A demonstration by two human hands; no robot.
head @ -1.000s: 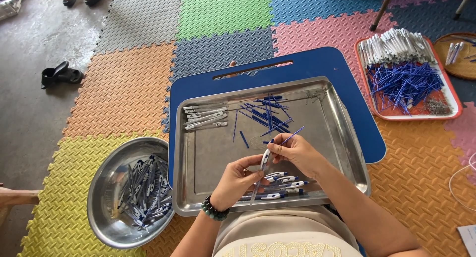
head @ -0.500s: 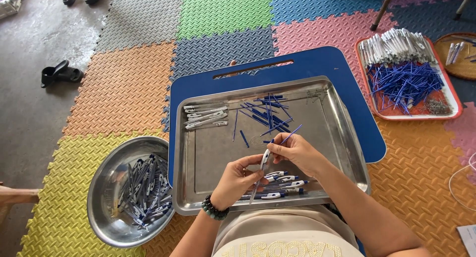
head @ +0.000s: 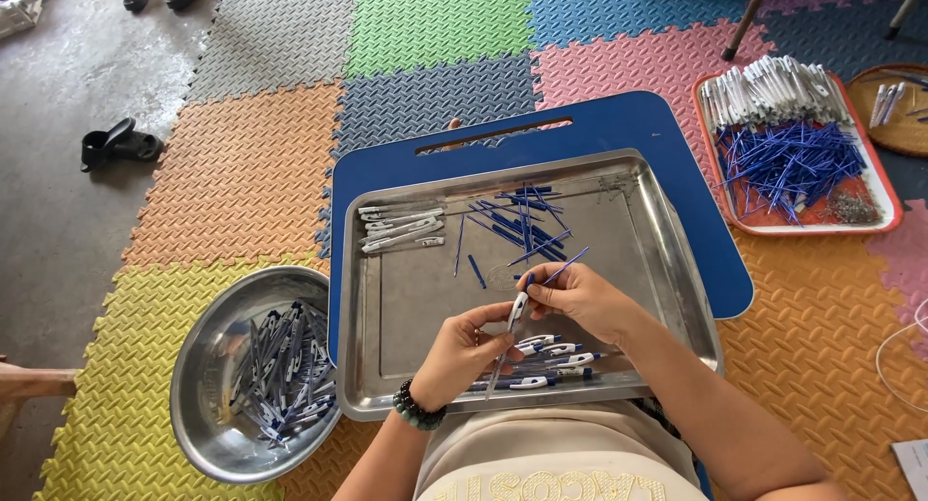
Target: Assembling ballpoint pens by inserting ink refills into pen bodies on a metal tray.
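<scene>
Blue board (head: 677,143) carrying a steel tray (head: 406,308); bowl (head: 208,366) of finished pens at left. Over the tray's near edge, the left hand (head: 462,351) pinches a white pen barrel (head: 518,311) upright, while the right hand (head: 580,293), fingers closed on a blue refill (head: 564,267), meets its top. Judged step: inserting the refill. Next calls for aligning tip with bore.

Bare tray centre (head: 425,308) betw. pen piles (head: 517,221)
</scene>
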